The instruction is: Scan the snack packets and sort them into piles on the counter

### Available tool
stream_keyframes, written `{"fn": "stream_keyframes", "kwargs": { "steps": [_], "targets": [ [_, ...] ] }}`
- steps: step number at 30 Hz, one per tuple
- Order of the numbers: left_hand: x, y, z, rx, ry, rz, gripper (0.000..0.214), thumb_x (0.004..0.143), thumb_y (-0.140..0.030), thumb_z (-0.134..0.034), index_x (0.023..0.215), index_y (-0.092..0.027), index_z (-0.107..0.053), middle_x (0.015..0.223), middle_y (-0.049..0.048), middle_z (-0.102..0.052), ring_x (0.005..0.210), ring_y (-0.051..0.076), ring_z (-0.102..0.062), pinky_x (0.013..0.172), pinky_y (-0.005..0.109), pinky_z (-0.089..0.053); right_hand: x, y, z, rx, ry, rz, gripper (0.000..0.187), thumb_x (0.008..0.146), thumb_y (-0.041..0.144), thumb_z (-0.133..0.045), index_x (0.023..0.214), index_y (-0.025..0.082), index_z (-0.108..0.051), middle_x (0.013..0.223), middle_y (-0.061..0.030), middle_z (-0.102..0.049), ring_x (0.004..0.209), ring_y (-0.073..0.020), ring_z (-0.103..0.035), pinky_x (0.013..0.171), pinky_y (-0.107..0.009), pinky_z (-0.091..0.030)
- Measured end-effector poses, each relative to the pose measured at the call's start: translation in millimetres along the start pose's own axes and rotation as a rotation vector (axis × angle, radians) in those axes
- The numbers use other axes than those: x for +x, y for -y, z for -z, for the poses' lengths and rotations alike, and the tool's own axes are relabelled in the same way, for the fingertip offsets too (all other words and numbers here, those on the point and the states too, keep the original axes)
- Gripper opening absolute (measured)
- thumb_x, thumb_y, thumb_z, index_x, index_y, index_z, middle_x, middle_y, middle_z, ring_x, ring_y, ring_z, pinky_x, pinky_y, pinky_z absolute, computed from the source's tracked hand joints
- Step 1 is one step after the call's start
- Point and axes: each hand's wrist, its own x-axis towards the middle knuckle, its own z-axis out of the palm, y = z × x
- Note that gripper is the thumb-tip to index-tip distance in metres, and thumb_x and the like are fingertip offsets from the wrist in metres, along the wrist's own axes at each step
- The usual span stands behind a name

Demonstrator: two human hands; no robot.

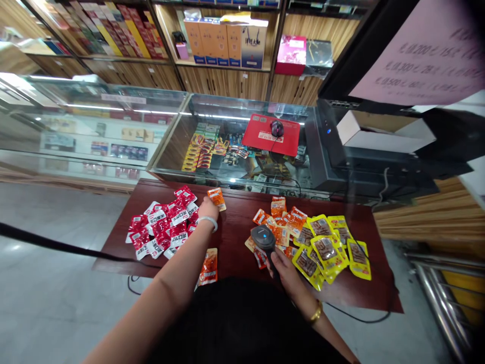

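Observation:
My left hand (207, 208) reaches forward over the dark red table (238, 222) and pinches an orange snack packet (217, 198) near the far edge; a white bracelet sits on that wrist. My right hand (283, 268) grips the handle of a dark barcode scanner (262, 238), whose head points at the orange packets. A heap of red packets (166, 227) lies left of my left hand. Orange packets (282, 222) lie in the middle and yellow packets (329, 245) to the right. One more orange packet (209, 267) lies near the front edge.
A glass display counter (212, 136) stands behind the table, with a red mouse pad (271, 134) and mouse on it. A black monitor (379, 55) with a pink paper sign is at the right. Shelves of boxes (223, 40) line the back wall. A black cable (56, 245) crosses the floor on the left.

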Motion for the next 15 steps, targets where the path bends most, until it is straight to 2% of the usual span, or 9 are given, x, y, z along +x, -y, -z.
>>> {"fn": "stream_keyframes", "kwargs": {
  "steps": [3,6,9,11,15],
  "targets": [
    [-1.7,-3.5,-1.5,0.0,-0.161,0.051,0.084,0.07,-0.049,-0.069,0.134,-0.01,-0.034,0.128,0.0233,-0.052,0.118,0.034,-0.051,0.093,0.038,-0.039,-0.3,1.9,-2.1,-0.003,0.016,0.018,0.044,0.081,0.061,-0.06,0.098,0.021,-0.063,0.064,0.0028,-0.054,0.052,-0.0112,-0.044,0.048,-0.023,-0.035],
    [4.9,-9.5,-1.8,-0.014,-0.192,0.081,0.096,0.064,-0.057,-0.071,0.137,-0.009,-0.032,0.134,0.0252,-0.045,0.124,0.036,-0.045,0.098,0.04,-0.036,-1.7,2.2,-3.4,-0.017,0.028,0.017,0.048,0.079,0.062,-0.061,0.103,0.021,-0.063,0.065,0.0026,-0.055,0.052,-0.0106,-0.045,0.046,-0.022,-0.035],
    [20.0,-14.8,2.2,-0.021,-0.14,0.107,0.084,0.06,-0.056,-0.075,0.125,-0.012,-0.046,0.13,0.0237,-0.05,0.122,0.036,-0.047,0.096,0.041,-0.038,-4.2,-0.6,-2.4,-0.025,0.012,-0.014,0.051,0.078,0.062,-0.063,0.11,0.022,-0.061,0.067,0.002,-0.057,0.052,-0.0107,-0.047,0.046,-0.022,-0.036],
    [29.7,-16.8,5.4,-0.039,-0.058,0.105,0.073,0.057,-0.049,-0.079,0.115,-0.012,-0.054,0.126,0.0241,-0.054,0.12,0.036,-0.05,0.094,0.04,-0.039,-6.0,-2.8,-0.8,-0.024,-0.01,-0.033,0.052,0.077,0.062,-0.064,0.111,0.022,-0.061,0.067,0.002,-0.057,0.052,-0.0105,-0.047,0.046,-0.021,-0.036],
    [29.7,-23.0,0.8,-0.395,0.183,-0.039,0.042,0.061,-0.029,-0.078,0.097,-0.013,-0.062,0.101,0.0164,-0.068,0.1,0.027,-0.063,0.084,0.032,-0.045,-8.9,-1.0,1.9,-0.009,-0.021,-0.031,0.048,0.076,0.063,-0.064,0.101,0.021,-0.062,0.063,0.0033,-0.055,0.05,-0.0101,-0.044,0.045,-0.022,-0.034]
  ]
}}
